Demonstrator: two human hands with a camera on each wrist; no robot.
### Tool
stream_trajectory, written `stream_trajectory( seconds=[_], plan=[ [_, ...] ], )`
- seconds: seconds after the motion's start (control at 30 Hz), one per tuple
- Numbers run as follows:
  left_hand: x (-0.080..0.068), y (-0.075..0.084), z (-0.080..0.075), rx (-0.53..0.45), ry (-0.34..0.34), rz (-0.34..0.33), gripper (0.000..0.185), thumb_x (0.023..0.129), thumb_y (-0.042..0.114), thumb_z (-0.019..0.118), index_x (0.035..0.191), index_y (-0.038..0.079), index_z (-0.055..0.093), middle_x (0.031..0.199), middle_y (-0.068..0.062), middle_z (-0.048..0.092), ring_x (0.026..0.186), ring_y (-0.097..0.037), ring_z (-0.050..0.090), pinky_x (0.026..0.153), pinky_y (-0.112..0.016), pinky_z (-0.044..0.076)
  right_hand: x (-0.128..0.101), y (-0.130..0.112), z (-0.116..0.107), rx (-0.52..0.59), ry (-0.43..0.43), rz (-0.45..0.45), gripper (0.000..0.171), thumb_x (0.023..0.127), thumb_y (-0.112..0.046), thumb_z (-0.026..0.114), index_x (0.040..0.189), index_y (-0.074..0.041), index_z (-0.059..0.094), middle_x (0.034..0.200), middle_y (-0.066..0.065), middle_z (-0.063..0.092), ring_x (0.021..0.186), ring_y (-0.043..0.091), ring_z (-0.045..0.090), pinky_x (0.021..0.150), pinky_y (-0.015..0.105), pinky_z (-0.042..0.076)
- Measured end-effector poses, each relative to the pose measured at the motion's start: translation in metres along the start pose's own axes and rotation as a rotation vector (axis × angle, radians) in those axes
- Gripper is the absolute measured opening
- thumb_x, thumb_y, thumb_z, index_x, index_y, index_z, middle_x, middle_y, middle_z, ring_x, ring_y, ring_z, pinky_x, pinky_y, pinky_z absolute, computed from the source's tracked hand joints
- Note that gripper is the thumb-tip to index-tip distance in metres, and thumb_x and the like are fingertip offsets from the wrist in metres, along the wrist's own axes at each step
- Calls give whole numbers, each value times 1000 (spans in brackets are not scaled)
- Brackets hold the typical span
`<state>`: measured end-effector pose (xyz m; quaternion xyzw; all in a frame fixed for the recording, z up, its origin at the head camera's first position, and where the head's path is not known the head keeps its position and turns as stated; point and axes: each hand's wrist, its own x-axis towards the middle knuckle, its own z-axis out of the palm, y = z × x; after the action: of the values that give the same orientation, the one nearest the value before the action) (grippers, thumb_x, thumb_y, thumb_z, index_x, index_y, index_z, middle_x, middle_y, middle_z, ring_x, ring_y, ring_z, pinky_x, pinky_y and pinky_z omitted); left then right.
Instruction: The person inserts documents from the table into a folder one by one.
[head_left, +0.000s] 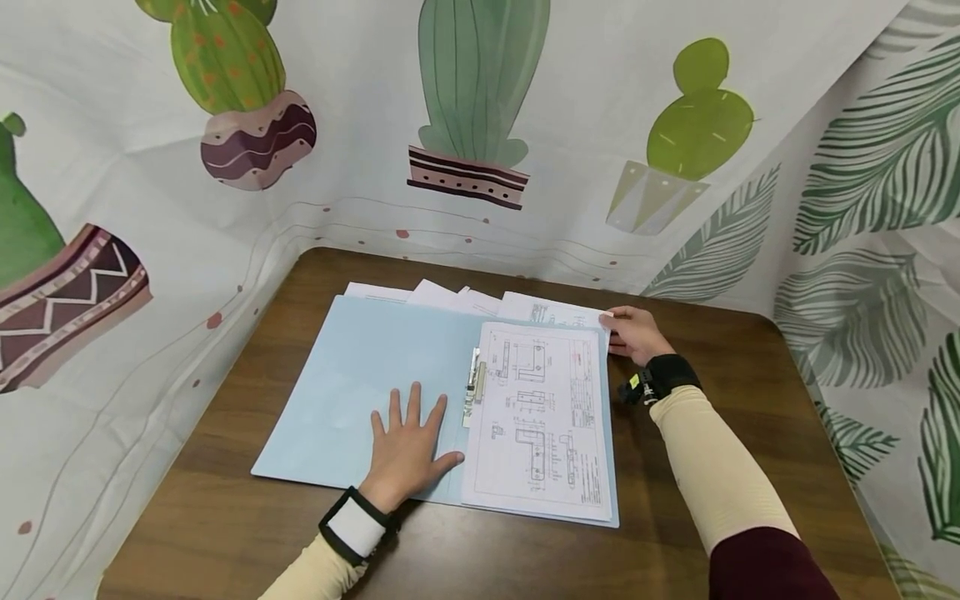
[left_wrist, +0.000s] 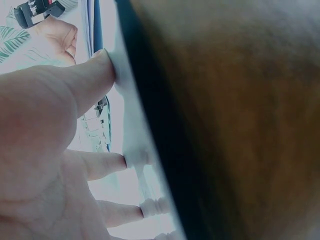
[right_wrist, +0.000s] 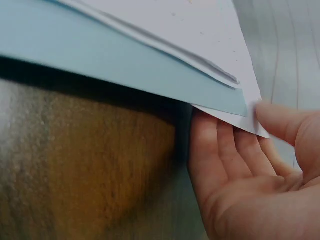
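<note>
A light blue folder lies open on the brown table. My left hand rests flat on its left flap, fingers spread and straight; in the left wrist view the fingers press on the pale flap. A sheet of technical drawings sits on the right half under a metal clip. My right hand pinches the far right corner of a white sheet, with the thumb on top and the fingers underneath, just past the folder's blue corner.
Several loose white sheets stick out from behind the folder's far edge. Cactus and leaf print curtains close in the table at the back and on both sides. Bare wood shows in front of the folder.
</note>
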<state>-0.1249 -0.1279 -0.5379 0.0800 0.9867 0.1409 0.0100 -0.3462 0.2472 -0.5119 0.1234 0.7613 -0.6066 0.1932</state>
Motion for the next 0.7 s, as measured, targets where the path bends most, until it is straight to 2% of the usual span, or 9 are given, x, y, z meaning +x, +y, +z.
stream_trajectory(
  seconds=[0.13, 0.27, 0.4, 0.6, 0.7],
  plan=[
    [0, 0, 0, -2, -5, -2, 89, 83, 57, 80, 151, 8, 52, 159, -33, 32, 144, -62, 24, 104, -82, 24, -4, 1, -1, 84, -103, 36, 53, 106, -15, 58, 152, 3, 39, 104, 0, 70, 90, 12, 70, 81, 29, 55],
    [0, 0, 0, -5, -7, -4, 89, 83, 57, 80, 151, 8, 51, 159, -33, 31, 145, -62, 23, 104, -82, 23, -5, 5, -4, 72, -129, 63, 50, 107, -14, 55, 152, 4, 40, 101, 1, 70, 89, 14, 70, 79, 29, 56],
    [-1, 0, 0, -2, -7, -1, 89, 83, 57, 80, 151, 8, 51, 159, -33, 32, 144, -62, 24, 104, -81, 24, -8, 8, -10, 10, -58, 14, 49, 110, -21, 50, 153, -2, 40, 109, 7, 65, 85, 15, 68, 75, 31, 57],
    [-2, 0, -1, 0, -7, 2, 88, 83, 57, 80, 151, 8, 52, 159, -34, 32, 144, -63, 24, 104, -81, 24, -16, 8, -25, -192, 135, -188, 44, 111, -27, 44, 148, -4, 47, 113, 24, 65, 80, 21, 68, 73, 41, 59],
    [-2, -1, -1, 5, -8, 1, 88, 83, 57, 79, 151, 8, 52, 159, -34, 32, 144, -63, 24, 104, -81, 24, -20, 6, -34, -241, 128, -240, 44, 110, -19, 48, 151, -3, 44, 119, 28, 64, 86, 27, 69, 77, 46, 60]
  ],
)
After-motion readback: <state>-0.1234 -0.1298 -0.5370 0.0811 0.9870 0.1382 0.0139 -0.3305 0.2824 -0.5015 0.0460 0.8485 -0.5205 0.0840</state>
